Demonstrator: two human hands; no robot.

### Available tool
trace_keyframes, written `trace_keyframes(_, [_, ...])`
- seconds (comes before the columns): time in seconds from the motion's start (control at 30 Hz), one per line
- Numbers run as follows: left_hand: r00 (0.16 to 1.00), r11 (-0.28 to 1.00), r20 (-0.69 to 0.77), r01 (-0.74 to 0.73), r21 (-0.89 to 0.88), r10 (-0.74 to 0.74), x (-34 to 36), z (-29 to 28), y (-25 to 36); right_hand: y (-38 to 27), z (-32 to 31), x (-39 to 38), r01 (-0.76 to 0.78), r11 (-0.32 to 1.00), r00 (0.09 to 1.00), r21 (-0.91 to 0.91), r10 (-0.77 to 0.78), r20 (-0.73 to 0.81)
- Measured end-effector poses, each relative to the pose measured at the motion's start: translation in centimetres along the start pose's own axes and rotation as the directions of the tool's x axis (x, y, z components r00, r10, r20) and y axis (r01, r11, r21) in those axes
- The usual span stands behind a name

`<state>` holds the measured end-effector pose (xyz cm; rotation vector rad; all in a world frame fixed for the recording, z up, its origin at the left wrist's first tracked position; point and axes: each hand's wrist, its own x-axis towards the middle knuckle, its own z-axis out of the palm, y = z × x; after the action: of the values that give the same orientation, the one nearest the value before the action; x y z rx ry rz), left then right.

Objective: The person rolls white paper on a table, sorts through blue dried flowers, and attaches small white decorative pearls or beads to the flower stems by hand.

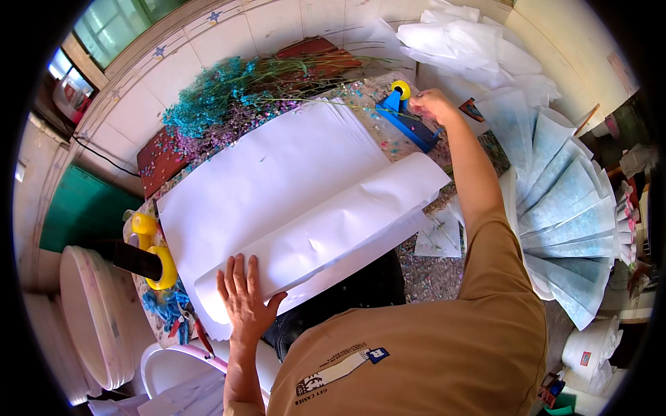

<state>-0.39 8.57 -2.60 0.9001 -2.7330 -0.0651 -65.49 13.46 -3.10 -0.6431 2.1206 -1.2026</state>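
Observation:
A stack of large white paper sheets (243, 170) lies on the table, and the near edge of the paper is curled over into a loose roll (333, 218). My left hand (247, 291) presses on the near left end of that roll, fingers spread. At the far right, my right hand (431, 105) has its fingers closed beside the yellow tape roll (400, 89) of a blue tape dispenser (408, 126). Whatever tape may be between those fingertips is too small to see.
Teal and purple dried flowers (208, 104) lie behind the paper. Yellow tape rolls (163, 269) and red-handled pliers (202, 336) sit at the table's left edge. White buckets (90, 312) stand left; pale blue wrapped paper cones (565, 208) and white wrapping (472, 48) are at right.

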Motion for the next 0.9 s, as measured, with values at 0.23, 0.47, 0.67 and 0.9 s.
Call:
trace_keyframes(0.23, [1.0, 1.0, 0.003, 0.026, -0.005, -0.026, -0.2, -0.2, 0.1, -3.1, -2.4, -3.4, 0.002, 0.973, 1.0, 0.229, -0.008, 0.028])
trace_keyframes(0.47, [1.0, 1.0, -0.005, 0.01, -0.017, -0.01, 0.1, -0.1, 0.1, 2.1, -8.9, -11.6, -0.109, 0.993, 0.992, 0.055, 0.105, 0.065])
trace_keyframes(0.67, [1.0, 1.0, -0.006, 0.012, -0.008, -0.012, -0.3, -0.1, 0.0, 7.5, -5.5, -8.4, -0.187, 0.968, 0.982, -0.166, 0.183, -0.036])
trace_keyframes(0.9, [0.999, 0.994, -0.015, 0.045, -0.102, -0.047, -1.7, 0.1, -1.0, 11.5, -8.0, -4.3, -0.019, 0.499, 0.997, -0.867, -0.052, -0.052])
